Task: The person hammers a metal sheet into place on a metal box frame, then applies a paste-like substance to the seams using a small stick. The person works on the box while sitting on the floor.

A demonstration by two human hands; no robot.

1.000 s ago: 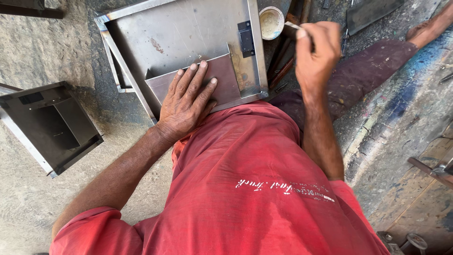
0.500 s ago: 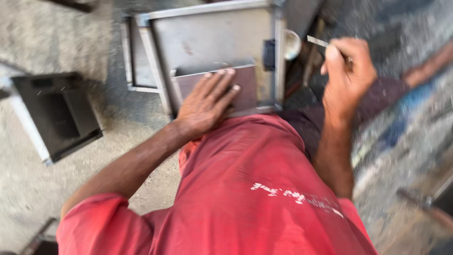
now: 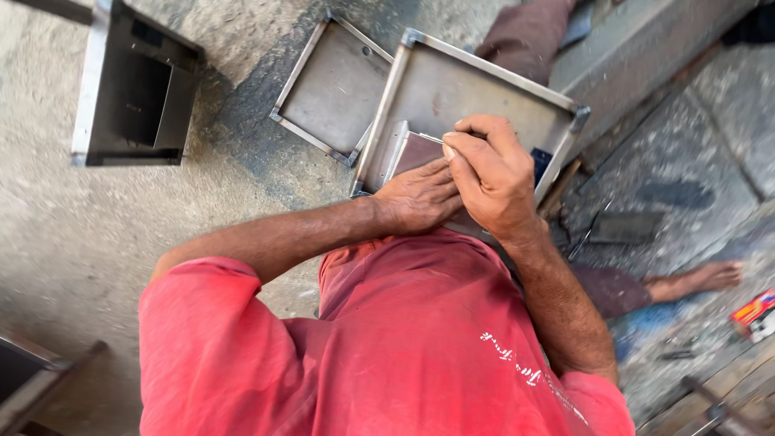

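A large shallow steel tray (image 3: pixel 484 89) lies on the ground in front of me. Inside it rests a small grey metal plate (image 3: pixel 413 150). My left hand (image 3: pixel 416 200) lies flat on the plate's near end and holds it down. My right hand (image 3: pixel 494 173) sits over the left one, its fingers pinched on a thin stick (image 3: pixel 430 137) whose tip touches the plate. My red shirt (image 3: pixel 420 347) fills the lower part of the view.
A second, smaller steel tray (image 3: pixel 331 89) lies to the left of the large one. A dark open metal box (image 3: pixel 133 93) stands at the upper left. My bare foot (image 3: pixel 710 277), a flat metal tool (image 3: pixel 626 228) and a small red box (image 3: pixel 756 315) are at the right.
My right hand has come from a small cup at the tray's far side down onto the plate, with the stick. The left hand stayed on the plate. The view has swung round.
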